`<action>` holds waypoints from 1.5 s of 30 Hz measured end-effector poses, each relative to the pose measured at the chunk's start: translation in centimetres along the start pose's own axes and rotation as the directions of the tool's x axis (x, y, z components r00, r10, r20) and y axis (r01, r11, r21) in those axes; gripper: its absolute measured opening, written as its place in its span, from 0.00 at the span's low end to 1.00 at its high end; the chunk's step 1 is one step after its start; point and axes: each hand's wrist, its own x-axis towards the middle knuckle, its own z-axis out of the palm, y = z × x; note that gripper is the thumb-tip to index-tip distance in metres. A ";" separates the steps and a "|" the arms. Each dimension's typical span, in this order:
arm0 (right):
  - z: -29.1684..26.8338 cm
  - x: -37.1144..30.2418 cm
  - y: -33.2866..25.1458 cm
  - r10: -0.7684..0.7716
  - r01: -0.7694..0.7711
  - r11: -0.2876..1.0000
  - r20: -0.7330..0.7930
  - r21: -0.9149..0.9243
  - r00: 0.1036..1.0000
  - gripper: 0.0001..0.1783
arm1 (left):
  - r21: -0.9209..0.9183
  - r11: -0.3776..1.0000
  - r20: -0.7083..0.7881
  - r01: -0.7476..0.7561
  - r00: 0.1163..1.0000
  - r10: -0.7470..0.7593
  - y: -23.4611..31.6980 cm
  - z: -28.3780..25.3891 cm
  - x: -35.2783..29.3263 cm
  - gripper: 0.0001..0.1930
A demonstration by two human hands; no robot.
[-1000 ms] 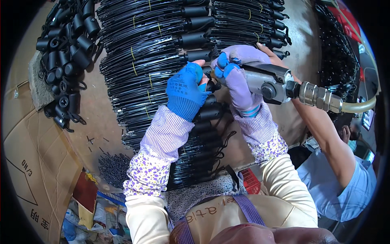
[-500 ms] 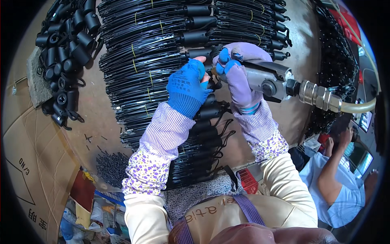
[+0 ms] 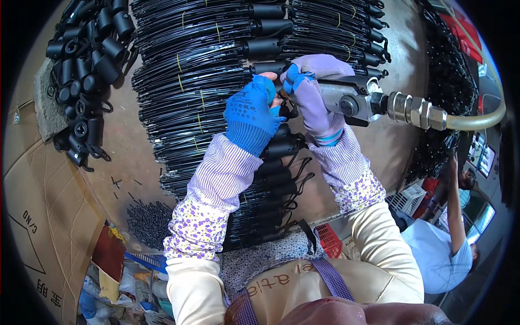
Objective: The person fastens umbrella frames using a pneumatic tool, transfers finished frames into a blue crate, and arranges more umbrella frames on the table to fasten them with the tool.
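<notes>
My left hand [image 3: 252,115], in a blue glove with bare fingertips, is closed at the handle end of a row of black umbrella frames [image 3: 187,108]. A black handle [image 3: 291,110] shows partly under its fingers; the rest is hidden. My right hand [image 3: 317,105], in a lavender glove with blue fingertips, wraps round a silver air screwdriver [image 3: 352,102]. The tool lies level, its tip between my two hands and mostly covered by fingers. Another black handle [image 3: 268,69] lies just beyond my left fingertips.
Loose black handles [image 3: 108,49] are heaped at the far left, and small black screws or pins [image 3: 147,223] lie near left. The air hose [image 3: 482,122] curves off right. Black frames [image 3: 447,86] are piled at the right edge. A person in a pale top [image 3: 441,260] is at lower right.
The air screwdriver and my right hand have shifted slightly left, toward my left hand. At lower right the other person has changed posture, with an arm now stretched upward in the picture.
</notes>
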 end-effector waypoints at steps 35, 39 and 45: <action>0.9 -3.4 -1.9 -0.091 0.145 0.910 -0.155 0.387 0.984 0.05 | 0.106 0.946 0.069 -0.307 0.951 0.301 -1.1 -2.0 -1.7 0.21; 1.0 -2.9 -1.8 -0.077 0.118 0.913 -0.120 0.390 0.990 0.05 | 0.176 0.931 0.059 -0.319 0.948 0.314 -1.0 -2.0 -1.8 0.25; 0.4 -2.6 -0.4 -0.158 0.177 0.976 -0.145 0.128 0.977 0.13 | 0.154 0.921 0.002 -0.358 0.932 0.362 -1.0 -1.8 -2.0 0.21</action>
